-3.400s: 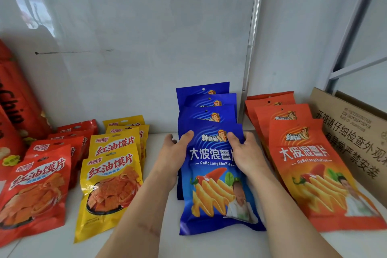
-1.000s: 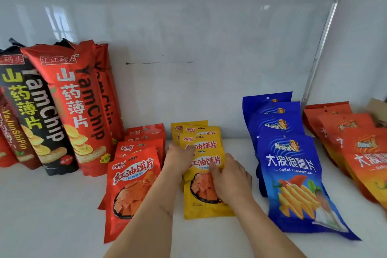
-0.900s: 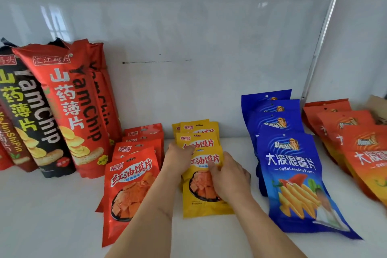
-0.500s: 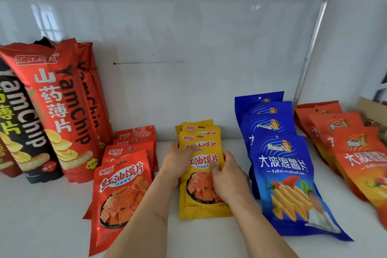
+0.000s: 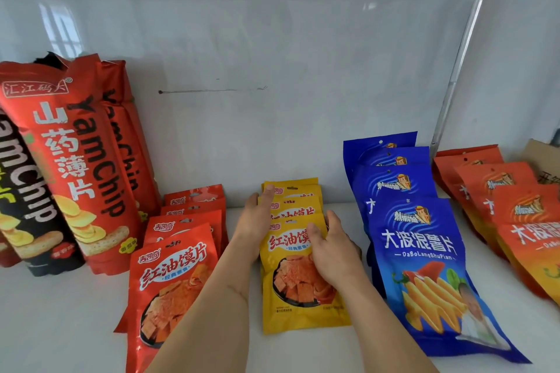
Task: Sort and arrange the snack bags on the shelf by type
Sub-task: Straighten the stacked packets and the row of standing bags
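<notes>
both hands sit on the yellow bag stack, its long axis running twelve to six. left hand lies flat along the nine o'clock edge, fingers straight; right hand curls over the front bag's three o'clock edge, nearer the top seam.

On the shelf I count four yellow snack bags, four small red bags, four blue bags, four orange bags, three tall red YamChip bags and one black one.
</notes>
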Demonstrator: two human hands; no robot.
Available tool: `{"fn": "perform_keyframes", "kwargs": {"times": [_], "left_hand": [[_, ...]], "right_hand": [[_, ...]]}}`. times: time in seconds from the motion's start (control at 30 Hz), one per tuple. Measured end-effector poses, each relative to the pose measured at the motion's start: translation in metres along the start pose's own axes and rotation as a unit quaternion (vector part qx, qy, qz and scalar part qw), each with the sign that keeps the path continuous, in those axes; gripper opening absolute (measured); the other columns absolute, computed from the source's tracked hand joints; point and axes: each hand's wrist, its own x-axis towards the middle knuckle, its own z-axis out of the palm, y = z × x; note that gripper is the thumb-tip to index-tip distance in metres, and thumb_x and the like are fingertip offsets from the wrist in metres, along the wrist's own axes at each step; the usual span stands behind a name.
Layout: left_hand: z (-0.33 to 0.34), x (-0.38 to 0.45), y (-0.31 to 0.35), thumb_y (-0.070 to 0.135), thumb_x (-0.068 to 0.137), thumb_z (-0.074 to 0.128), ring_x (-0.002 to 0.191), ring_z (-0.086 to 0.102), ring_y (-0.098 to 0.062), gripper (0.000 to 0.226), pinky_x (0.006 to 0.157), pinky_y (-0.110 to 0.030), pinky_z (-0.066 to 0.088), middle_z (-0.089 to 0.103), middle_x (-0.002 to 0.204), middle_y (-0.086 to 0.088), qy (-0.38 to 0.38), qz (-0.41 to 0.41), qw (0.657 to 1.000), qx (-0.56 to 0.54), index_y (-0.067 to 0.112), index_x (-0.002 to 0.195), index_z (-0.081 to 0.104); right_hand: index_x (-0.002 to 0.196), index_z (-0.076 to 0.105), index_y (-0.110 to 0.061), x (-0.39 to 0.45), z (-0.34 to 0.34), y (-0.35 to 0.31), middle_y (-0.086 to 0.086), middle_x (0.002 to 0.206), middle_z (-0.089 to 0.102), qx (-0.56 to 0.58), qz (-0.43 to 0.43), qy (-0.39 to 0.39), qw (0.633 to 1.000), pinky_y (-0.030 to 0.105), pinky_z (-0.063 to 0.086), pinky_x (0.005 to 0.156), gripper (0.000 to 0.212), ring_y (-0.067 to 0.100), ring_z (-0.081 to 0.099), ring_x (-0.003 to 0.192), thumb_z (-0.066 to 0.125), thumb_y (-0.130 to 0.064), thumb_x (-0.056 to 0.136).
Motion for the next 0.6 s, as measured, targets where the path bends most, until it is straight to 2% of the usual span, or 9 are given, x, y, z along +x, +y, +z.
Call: {"fn": "perform_keyframes", "kwargs": {"times": [0.07,0.17,0.3,0.43,0.5,0.53,0.57,0.6], "left_hand": [[0.002,-0.003,0.002,0.081,0.086,0.043,0.115,0.066,-0.025,0.089,0.088,-0.039,0.059,0.057,0.144,-0.006,-0.006,-0.001,1.0,-0.013,0.023,0.153,0.037],[0.004,-0.01,0.008,0.068,0.095,0.046,0.125,0.059,-0.028,0.082,0.096,-0.042,0.055,0.047,0.153,-0.007,0.008,-0.009,1.0,-0.006,0.021,0.159,0.026],[-0.002,-0.018,0.007,0.06,0.098,0.049,0.132,0.053,-0.03,0.081,0.105,-0.045,0.049,0.043,0.156,-0.01,0.048,-0.023,0.998,0.026,0.014,0.159,0.022],[-0.006,-0.04,-0.002,0.053,0.099,0.052,0.132,0.054,-0.029,0.076,0.1,-0.036,0.048,0.046,0.154,-0.01,0.036,-0.019,0.997,0.061,0.012,0.157,0.026],[-0.005,-0.05,-0.007,0.047,0.099,0.056,0.121,0.063,-0.026,0.053,0.099,-0.037,0.051,0.057,0.143,-0.006,0.012,-0.011,0.998,0.064,0.02,0.144,0.044],[-0.004,-0.053,-0.011,0.042,0.099,0.059,0.111,0.068,-0.023,0.033,0.097,-0.04,0.055,0.065,0.134,-0.004,0.0,-0.003,0.998,0.061,0.027,0.127,0.053],[-0.002,-0.055,-0.012,0.038,0.098,0.062,0.102,0.071,-0.021,0.018,0.093,-0.043,0.058,0.07,0.124,-0.002,-0.007,0.009,0.998,0.061,0.03,0.113,0.055],[0.0,-0.055,-0.013,0.033,0.098,0.063,0.098,0.072,-0.019,0.013,0.09,-0.043,0.06,0.072,0.117,0.0,-0.007,0.026,0.997,0.069,0.03,0.107,0.055]], "right_hand": [[0.149,0.025,-0.033,0.0,-0.003,0.0,-0.007,0.13,0.061,0.014,-0.011,-0.003,1.0,0.034,0.053,0.092,0.055,0.013,0.063,0.111,0.038,-0.054,0.1],[0.148,0.026,-0.034,-0.001,-0.004,0.001,-0.008,0.13,0.06,0.026,-0.017,-0.006,0.999,0.027,0.053,0.084,0.053,0.012,0.064,0.108,0.04,-0.052,0.1],[0.144,0.032,-0.033,-0.007,-0.01,-0.004,-0.005,0.138,0.054,0.023,-0.012,0.001,1.0,0.044,0.052,0.098,0.053,0.018,0.058,0.12,0.044,-0.054,0.097],[0.153,0.021,-0.02,-0.026,-0.015,-0.003,0.004,0.155,0.033,-0.086,-0.004,0.009,0.996,0.041,0.035,0.111,0.064,0.024,0.037,0.14,0.041,-0.049,0.101],[0.151,0.024,-0.021,-0.038,-0.012,0.001,0.002,0.152,0.037,-0.124,-0.004,0.004,0.992,0.043,0.035,0.111,0.06,0.023,0.04,0.137,0.036,-0.052,0.101],[0.149,0.026,-0.023,-0.043,-0.009,0.004,0.001,0.149,0.041,-0.139,-0.006,0.002,0.99,0.044,0.035,0.111,0.058,0.022,0.042,0.135,0.034,-0.054,0.1],[0.149,0.027,-0.024,-0.047,-0.007,0.005,-0.001,0.148,0.042,-0.149,-0.008,0.004,0.989,0.044,0.035,0.111,0.058,0.022,0.043,0.134,0.033,-0.055,0.1],[0.149,0.026,-0.024,-0.05,-0.004,0.005,-0.001,0.149,0.041,-0.153,-0.004,0.007,0.988,0.044,0.034,0.111,0.06,0.021,0.042,0.135,0.032,-0.056,0.099]]}}
